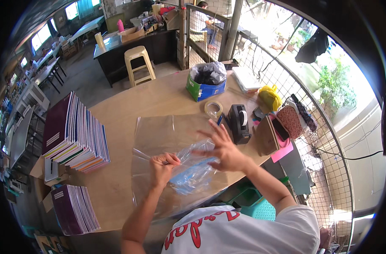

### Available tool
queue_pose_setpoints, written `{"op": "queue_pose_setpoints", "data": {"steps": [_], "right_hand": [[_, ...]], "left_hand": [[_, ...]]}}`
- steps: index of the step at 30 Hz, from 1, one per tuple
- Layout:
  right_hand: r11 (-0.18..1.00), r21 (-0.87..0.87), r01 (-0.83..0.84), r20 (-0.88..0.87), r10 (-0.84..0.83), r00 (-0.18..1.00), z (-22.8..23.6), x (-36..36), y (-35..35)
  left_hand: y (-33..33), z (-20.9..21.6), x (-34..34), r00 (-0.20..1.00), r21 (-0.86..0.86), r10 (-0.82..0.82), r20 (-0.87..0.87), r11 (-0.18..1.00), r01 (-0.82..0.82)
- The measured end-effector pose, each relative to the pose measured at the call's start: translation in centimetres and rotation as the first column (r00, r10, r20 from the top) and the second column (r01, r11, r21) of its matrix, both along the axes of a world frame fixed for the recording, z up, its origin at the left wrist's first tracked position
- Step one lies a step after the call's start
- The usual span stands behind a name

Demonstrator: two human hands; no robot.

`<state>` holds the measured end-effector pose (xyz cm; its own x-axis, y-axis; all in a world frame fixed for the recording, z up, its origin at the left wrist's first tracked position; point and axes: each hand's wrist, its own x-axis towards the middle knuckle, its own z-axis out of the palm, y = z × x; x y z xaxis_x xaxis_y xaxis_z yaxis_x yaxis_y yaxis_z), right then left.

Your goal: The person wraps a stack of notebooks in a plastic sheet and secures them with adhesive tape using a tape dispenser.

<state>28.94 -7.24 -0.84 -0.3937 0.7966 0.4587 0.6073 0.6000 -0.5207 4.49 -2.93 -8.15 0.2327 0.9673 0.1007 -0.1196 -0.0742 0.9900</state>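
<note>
My left hand (pixel 162 167) is closed in a pinch on the edge of a crumpled clear plastic bag (pixel 191 175) with blue showing in it. Over the bag's far right part, my right hand (pixel 223 149) is raised with its fingers spread, slightly smeared by motion; it appears to hold nothing. Beneath both hands a large clear plastic sheet (pixel 155 131) lies flat on the wooden table (pixel 116 106). Past my right hand are a roll of tape (pixel 213 109) and a black tape dispenser (pixel 239 124).
Two stacks of purple-covered notebooks, one tall (pixel 76 133) and one low (pixel 75 209), stand at the left. A box lined with a plastic bag (pixel 206 81) sits at the back. A brown box (pixel 267 136) and yellow bag (pixel 270 98) line the right edge, beside a wire-mesh fence (pixel 320 139).
</note>
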Motion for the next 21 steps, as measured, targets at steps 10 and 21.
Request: {"op": "queue_pose_setpoints", "data": {"steps": [10,21], "right_hand": [[0.98,0.141,0.139,-0.299,-0.091,0.95,-5.9,-2.7,-5.0],[0.996,0.053,0.065,-0.215,-0.052,0.975,-6.0,-1.6,-3.1]], "left_hand": [[-1.1,0.5,-0.2,0.998,-0.096,0.05,-0.03,0.994,-0.052],[-5.0,0.3,3.4,0.523,0.722,0.552,-0.65,0.664,0.195]]}}
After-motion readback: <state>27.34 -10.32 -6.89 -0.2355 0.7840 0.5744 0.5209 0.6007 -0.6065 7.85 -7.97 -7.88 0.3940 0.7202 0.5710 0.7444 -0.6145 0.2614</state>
